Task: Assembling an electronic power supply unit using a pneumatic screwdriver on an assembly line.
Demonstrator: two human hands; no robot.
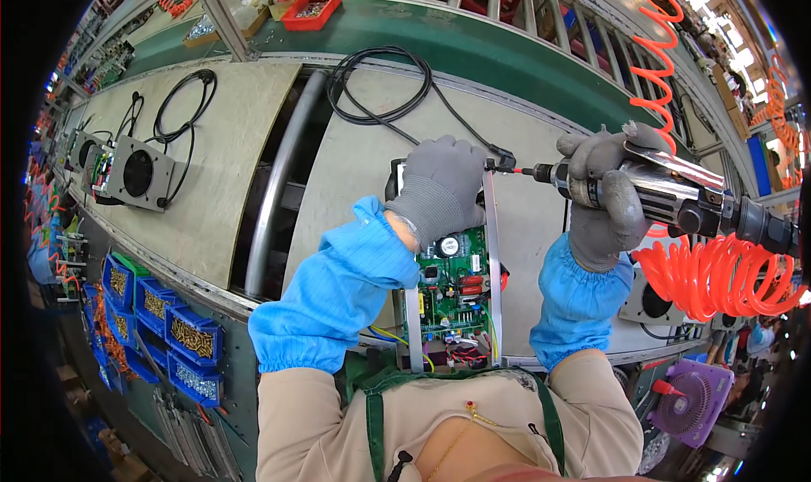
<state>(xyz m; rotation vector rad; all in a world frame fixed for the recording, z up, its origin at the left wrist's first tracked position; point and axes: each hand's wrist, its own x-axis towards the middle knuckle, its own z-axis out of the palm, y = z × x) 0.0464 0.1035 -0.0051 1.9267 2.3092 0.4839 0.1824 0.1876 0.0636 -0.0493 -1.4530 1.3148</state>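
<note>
A green circuit board (pixel 452 292) sits in an open metal housing (pixel 496 271) in front of my body. My left hand (pixel 441 182), in a grey glove, is closed over the far end of this housing. Its fingertips are partly hidden. In the grey-gloved right hand (pixel 604 186) I grip a pneumatic screwdriver (pixel 676 196), held almost level. Its bit points left, at the housing's far right corner beside a black cable plug (pixel 505 161). Whether the bit touches a screw is too small to tell. A coiled black cable (pixel 334 89) lies beyond the housing.
Coiled orange air hose (pixel 718 279) hangs at the right. Blue bins (pixel 193 337) of screws are at the lower left. A metal roller (pixel 287 178) divides the worktops. Fan units (pixel 139 174) stand left; a red tray (pixel 312 9) sits by the green belt (pixel 473 47).
</note>
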